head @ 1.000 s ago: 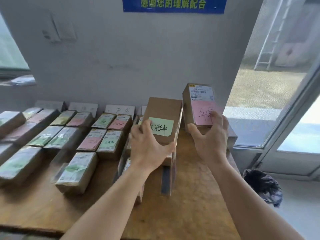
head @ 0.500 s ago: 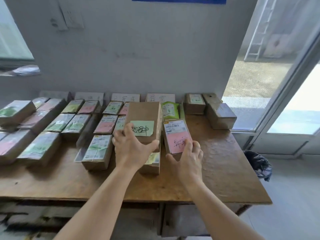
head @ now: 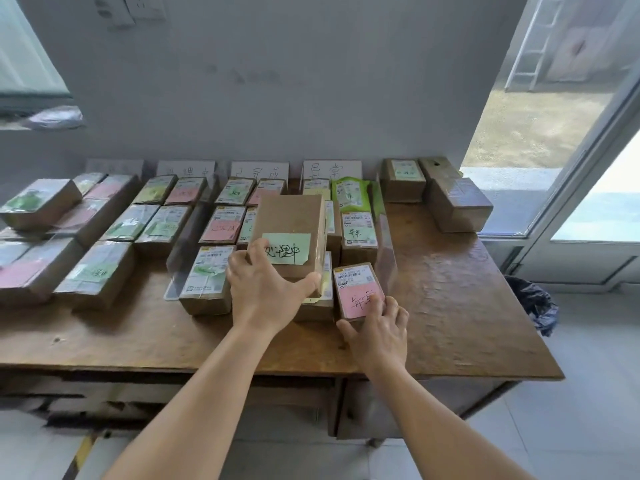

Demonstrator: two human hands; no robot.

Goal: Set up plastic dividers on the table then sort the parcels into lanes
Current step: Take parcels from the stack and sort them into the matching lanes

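Left hand point(head: 265, 292) gripping matte cardboard box point(head: 289, 233); right hand point(head: 377, 327) fingers resting on pink-labelled parcel point(head: 358, 291), clear plastic divider point(head: 386, 244) just beyond

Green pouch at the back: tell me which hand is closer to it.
Left. The left hand grips a brown box just left of the green pouch; the right hand rests farther forward, on the pink-labelled parcel.
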